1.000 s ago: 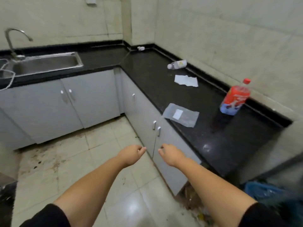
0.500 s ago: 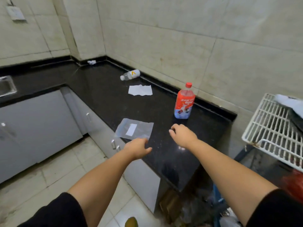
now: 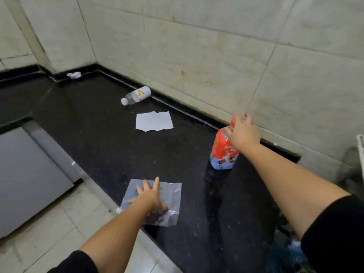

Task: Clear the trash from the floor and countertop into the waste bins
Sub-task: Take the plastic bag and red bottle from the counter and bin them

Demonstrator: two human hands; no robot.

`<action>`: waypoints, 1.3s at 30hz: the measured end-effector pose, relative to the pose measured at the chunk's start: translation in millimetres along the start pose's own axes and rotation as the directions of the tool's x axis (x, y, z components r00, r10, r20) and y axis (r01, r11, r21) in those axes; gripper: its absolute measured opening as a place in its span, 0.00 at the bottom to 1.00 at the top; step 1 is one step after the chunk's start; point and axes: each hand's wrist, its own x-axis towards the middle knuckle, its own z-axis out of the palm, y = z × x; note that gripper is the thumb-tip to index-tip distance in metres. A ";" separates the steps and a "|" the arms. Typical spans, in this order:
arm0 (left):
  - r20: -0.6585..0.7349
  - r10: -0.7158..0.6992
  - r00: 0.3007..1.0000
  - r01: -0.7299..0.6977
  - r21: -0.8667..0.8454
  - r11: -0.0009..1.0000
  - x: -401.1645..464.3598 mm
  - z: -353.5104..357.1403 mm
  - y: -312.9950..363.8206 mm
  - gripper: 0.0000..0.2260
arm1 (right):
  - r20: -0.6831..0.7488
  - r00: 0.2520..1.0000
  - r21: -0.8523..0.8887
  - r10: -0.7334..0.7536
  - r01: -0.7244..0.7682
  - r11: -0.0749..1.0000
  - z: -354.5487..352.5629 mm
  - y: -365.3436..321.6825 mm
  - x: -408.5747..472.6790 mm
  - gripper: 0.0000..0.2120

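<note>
The left hand (image 3: pixel 149 196) lies flat, fingers spread, on a clear plastic bag (image 3: pixel 157 201) at the black countertop's (image 3: pixel 98 138) front edge. The right hand (image 3: pixel 243 133) reaches over the upright red bottle (image 3: pixel 222 154), seemingly touching its neck, fingers not yet closed. Further back lie a white paper sheet (image 3: pixel 154 121), a toppled clear bottle (image 3: pixel 136 95), and a crumpled scrap (image 3: pixel 74 75) in the corner.

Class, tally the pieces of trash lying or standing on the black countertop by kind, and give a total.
Bottles: 2, the red bottle standing and the clear bottle lying down
Plastic bags: 1, the clear bag
Flat paper sheets: 1, the white sheet
Crumpled paper: 1, the wad in the corner
Total: 5
</note>
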 end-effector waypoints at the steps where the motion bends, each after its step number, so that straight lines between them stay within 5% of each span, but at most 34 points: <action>1: 0.023 0.005 1.000 -0.006 0.021 1.000 7.3 -2.4 -0.7 0.48 | 0.015 1.000 -0.033 -0.002 0.003 0.999 6.8 0.2 5.4 0.28; 6: -0.139 0.070 0.988 -0.057 0.097 0.994 19.8 -11.0 3.0 0.28 | -0.048 0.995 -0.029 -0.088 0.086 0.996 23.3 -14.4 15.0 0.18; 13: -0.281 0.075 0.957 -0.084 -0.020 0.996 -6.4 21.0 -4.0 0.16 | -0.017 0.986 -0.025 -0.165 0.165 0.986 19.5 -30.5 -7.2 0.18; 20: -0.355 -0.243 0.903 0.028 -0.515 0.857 -81.3 62.2 -55.9 0.13 | 0.099 0.883 0.207 -0.460 0.433 0.877 12.4 -69.9 -82.5 0.17; 26: -0.348 -0.594 0.726 0.105 -0.797 0.595 -193.5 130.0 -130.7 0.11 | 0.155 0.604 0.411 -0.781 0.680 0.607 33.9 -134.6 -211.2 0.14; 30: -0.236 -0.778 0.582 0.192 -0.890 0.413 -286.4 203.7 -191.6 0.11 | 0.262 0.343 0.487 -0.902 0.760 0.431 63.1 -181.4 -320.4 0.13; 34: -0.028 -0.923 0.385 0.251 -0.959 0.134 -384.8 285.4 -252.0 0.11 | 0.321 0.046 0.539 -0.946 0.813 0.222 92.7 -220.0 -440.9 0.12; 39: 0.221 -0.951 0.218 0.316 -0.937 -0.145 -486.4 392.3 -311.9 0.12 | 0.423 -0.157 0.564 -0.892 0.816 0.124 127.6 -259.4 -596.3 0.14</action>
